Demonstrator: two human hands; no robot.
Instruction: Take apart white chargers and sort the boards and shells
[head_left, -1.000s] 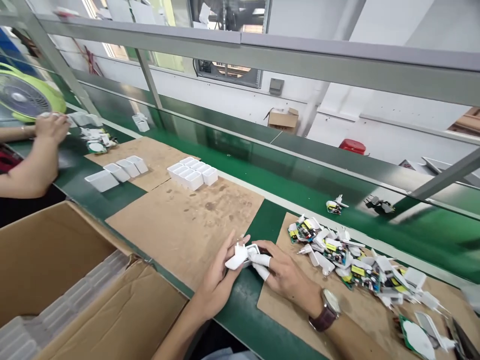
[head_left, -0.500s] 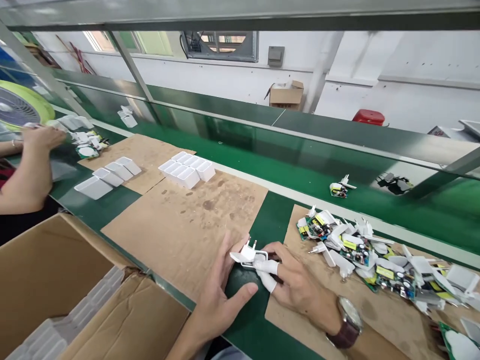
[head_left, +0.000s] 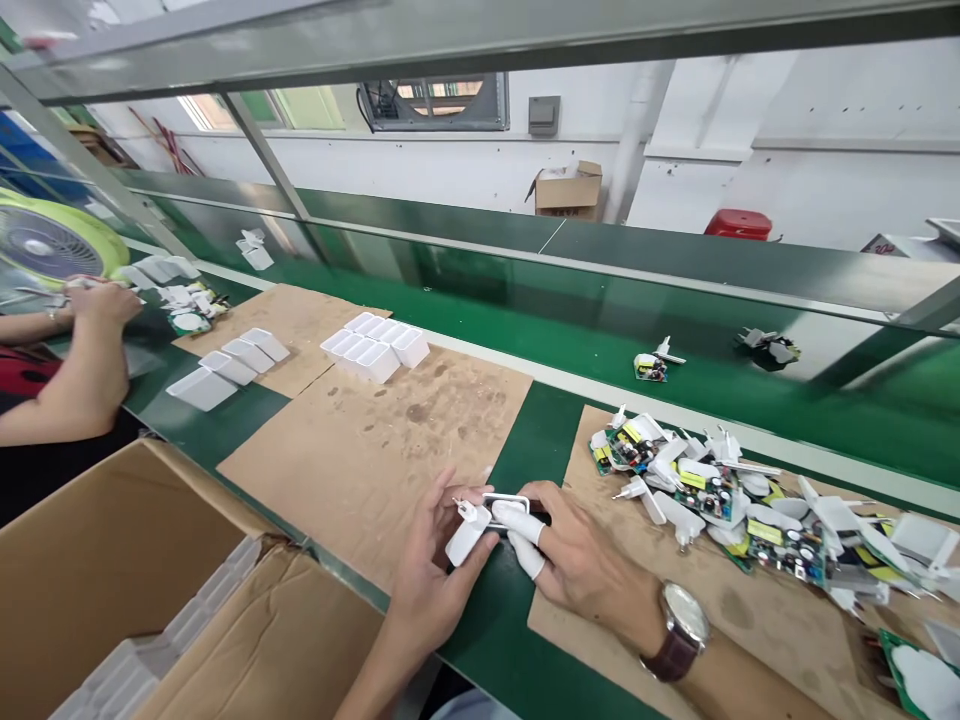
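At the far-left end of the bench (head_left: 536, 420), a green fan (head_left: 56, 240) stood near a co-worker's hand (head_left: 105, 300); whether those fingers were apart or together could not be told. A small heap of boards and white parts (head_left: 191, 305) lay just beside that hand. At the bench's near-left edge, an open carton (head_left: 300, 630) contained pale plastic pieces (head_left: 180, 625). Four white cases (head_left: 229, 368) lay in a slanting row, partly over the left edge of a small cardboard sheet (head_left: 315, 305). A block of cases (head_left: 375, 345) stood near the bench's far edge, where that sheet met a larger cardboard sheet (head_left: 405, 450).

Toward the bench's near edge, right of the larger sheet, the left hand (head_left: 433, 580) had thumb and fingers clamped on a white plug (head_left: 469, 530), pins tilted up and leftward. Just beside it, the right hand (head_left: 581, 550) had its fingers closed on a white case (head_left: 508, 502); white covers (head_left: 517, 522) were worn on two fingers. Whether plug and case touched could not be told. A watch (head_left: 682, 620) was on the right wrist.

Farther right, a pile of boards and plugs (head_left: 750, 500) lay along the far edge of another cardboard sheet (head_left: 600, 620). Beyond the bench's far edge, one board (head_left: 651, 366) lay apart.
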